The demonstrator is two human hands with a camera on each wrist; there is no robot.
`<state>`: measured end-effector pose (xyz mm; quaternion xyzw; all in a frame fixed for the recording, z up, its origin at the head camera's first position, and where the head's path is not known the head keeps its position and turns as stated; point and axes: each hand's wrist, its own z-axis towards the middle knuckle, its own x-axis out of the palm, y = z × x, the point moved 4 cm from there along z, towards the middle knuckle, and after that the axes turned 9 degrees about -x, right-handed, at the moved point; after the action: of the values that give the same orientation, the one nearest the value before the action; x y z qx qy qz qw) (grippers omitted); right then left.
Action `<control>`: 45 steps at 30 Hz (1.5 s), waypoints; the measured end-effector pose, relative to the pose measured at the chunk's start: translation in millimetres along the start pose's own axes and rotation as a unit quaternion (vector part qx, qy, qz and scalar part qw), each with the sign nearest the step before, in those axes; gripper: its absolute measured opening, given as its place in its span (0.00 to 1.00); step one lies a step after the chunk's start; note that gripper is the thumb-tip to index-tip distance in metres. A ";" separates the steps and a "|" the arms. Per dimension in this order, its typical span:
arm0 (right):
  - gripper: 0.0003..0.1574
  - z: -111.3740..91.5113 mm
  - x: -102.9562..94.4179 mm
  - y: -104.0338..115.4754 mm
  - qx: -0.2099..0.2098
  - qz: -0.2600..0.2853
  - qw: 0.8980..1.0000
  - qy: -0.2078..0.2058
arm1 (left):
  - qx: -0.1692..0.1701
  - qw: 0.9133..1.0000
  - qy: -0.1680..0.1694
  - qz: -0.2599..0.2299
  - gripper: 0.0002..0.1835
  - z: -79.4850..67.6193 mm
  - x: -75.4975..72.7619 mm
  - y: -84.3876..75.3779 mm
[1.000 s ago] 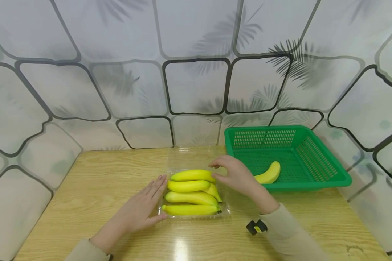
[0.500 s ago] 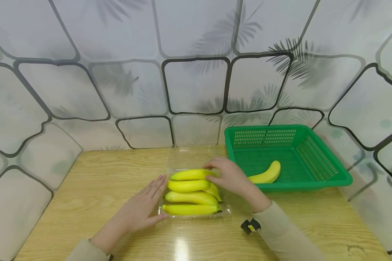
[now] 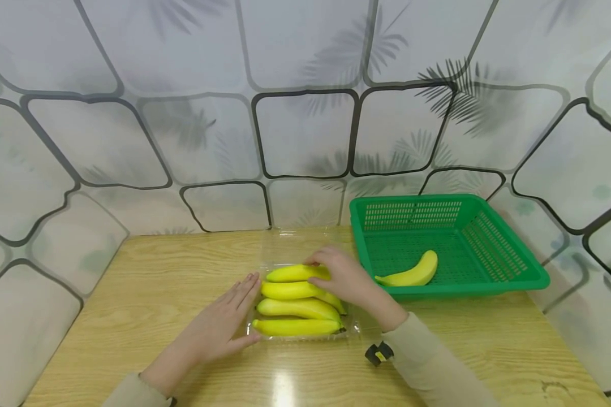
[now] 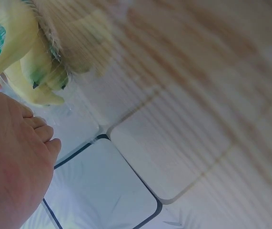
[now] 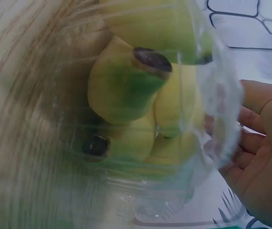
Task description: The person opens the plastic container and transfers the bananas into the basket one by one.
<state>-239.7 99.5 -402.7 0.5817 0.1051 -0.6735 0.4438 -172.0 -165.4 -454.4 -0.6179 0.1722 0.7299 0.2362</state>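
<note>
A clear plastic clamshell box [image 3: 355,328] full of several yellow bananas [image 3: 292,290] lies in the middle of the table. Its transparent lid [image 3: 300,244] is folded back toward the wall. Along the box's left side rests my left hand [image 3: 216,328], fingers extended and thumb near the front corner. My right hand [image 3: 342,277] reaches over the back banana [image 3: 290,273], loosely curved fingers behind it and thumb in front, covering its right end. In the right wrist view, dark banana tips [image 5: 152,59] show through the box wall, with the right hand's fingers beyond.
A green plastic basket [image 3: 514,271] stands at the back right with one banana [image 3: 418,272] inside, near its front wall. A patterned wall [image 3: 305,135] closes off the back and sides of the wooden table [image 3: 158,277].
My right hand has slid left along the back banana, exposing more of the banana in the basket. The left hand and the bananas in the box have stayed put.
</note>
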 end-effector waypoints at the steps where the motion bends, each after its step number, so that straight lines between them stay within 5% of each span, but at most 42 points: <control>1: 0.21 0.9 1.2 0.6 0.002 -0.001 1.000 0.000 | 0.000 1.000 -0.001 0.000 0.53 0.0 -0.2 0.0; 27: 0.26 8.8 22.7 -9.0 0.040 0.012 0.999 0.025 | -0.008 1.000 0.004 -0.006 0.54 0.5 0.5 -0.3; 45: 0.25 13.1 13.6 -3.5 0.018 -0.006 1.000 -0.014 | -0.004 1.000 0.003 -0.009 0.53 -0.5 0.0 0.5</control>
<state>-250.3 86.5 -412.0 0.5793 0.0903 -0.6858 0.4312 -171.9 -166.1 -454.5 -0.6228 0.1643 0.7264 0.2397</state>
